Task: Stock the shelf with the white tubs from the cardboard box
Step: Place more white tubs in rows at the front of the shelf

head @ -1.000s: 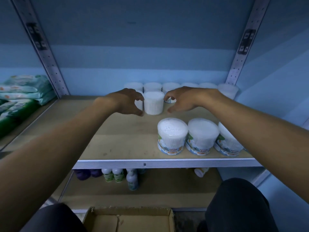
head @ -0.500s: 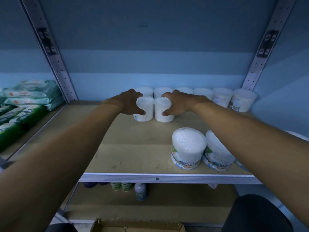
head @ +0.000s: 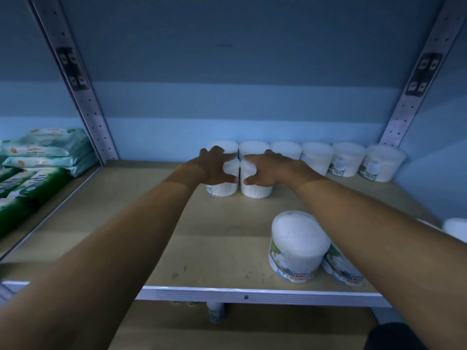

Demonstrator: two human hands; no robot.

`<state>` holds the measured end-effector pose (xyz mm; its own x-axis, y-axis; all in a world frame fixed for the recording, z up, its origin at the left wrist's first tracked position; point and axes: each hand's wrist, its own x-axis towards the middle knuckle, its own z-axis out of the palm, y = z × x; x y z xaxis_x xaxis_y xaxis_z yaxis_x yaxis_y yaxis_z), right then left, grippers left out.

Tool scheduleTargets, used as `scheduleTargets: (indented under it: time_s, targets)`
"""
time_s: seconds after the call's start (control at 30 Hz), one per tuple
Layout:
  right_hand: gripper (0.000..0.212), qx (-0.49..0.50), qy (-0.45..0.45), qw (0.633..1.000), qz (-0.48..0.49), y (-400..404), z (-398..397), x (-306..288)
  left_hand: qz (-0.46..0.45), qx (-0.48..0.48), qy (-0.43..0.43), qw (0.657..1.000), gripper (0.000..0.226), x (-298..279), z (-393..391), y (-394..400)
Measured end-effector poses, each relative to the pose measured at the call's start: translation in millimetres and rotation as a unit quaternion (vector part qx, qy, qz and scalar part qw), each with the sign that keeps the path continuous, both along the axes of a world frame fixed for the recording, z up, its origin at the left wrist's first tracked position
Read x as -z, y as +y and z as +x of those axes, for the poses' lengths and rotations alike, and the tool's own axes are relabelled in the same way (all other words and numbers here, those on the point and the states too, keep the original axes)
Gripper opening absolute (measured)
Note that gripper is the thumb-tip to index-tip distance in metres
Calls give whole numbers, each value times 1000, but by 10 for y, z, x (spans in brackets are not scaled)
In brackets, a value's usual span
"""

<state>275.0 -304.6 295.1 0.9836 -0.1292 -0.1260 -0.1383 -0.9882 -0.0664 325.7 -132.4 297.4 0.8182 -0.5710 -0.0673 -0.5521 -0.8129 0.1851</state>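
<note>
Nearest, two labelled white cotton-bud tubs (head: 297, 246) stand at the pale wooden shelf (head: 156, 231)'s front edge, likely staged for later. Further in, the left hand (head: 214, 168) grips one white tub (head: 223, 189), fingers curled round it; the right hand (head: 265, 170) grips its neighbour (head: 255, 190) likewise, touching. Behind, a back row of white tubs (head: 317, 157) lines the wall, so these probably start a second row.

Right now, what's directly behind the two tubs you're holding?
The back row of white tubs along the blue wall. Behind the left hand and right hand, two back-row tubs show only their tops; their lower parts are covered.
</note>
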Motion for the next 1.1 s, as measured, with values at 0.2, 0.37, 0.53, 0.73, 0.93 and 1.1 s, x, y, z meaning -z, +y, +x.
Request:
scheduleTargets:
  time_s: [0.2,0.37,0.53,0.73,0.93,1.1]
  targets:
    - [69,19,-25,999,-15,85,13,63,-9,5,0,1000,79,133,67,24]
    - [64,29,-36,999,-8,156,-26,66,-11,5,-12,1000,75,108,29,25]
    - [66,21,-37,999,-2,196,-120,48,-7,3,-22,1000,73,88,-81,93]
    - [70,6,-33,999,21,290,-302,28,7,-1,-19,1000,77,67,-234,237]
    - [79,-5,-23,999,36,446,-539,-22,36,2,-28,999,80,6,-428,422]
    - [83,-15,-15,999,32,610,-718,-83,25,-16,0,1000,82,-78,-606,601]
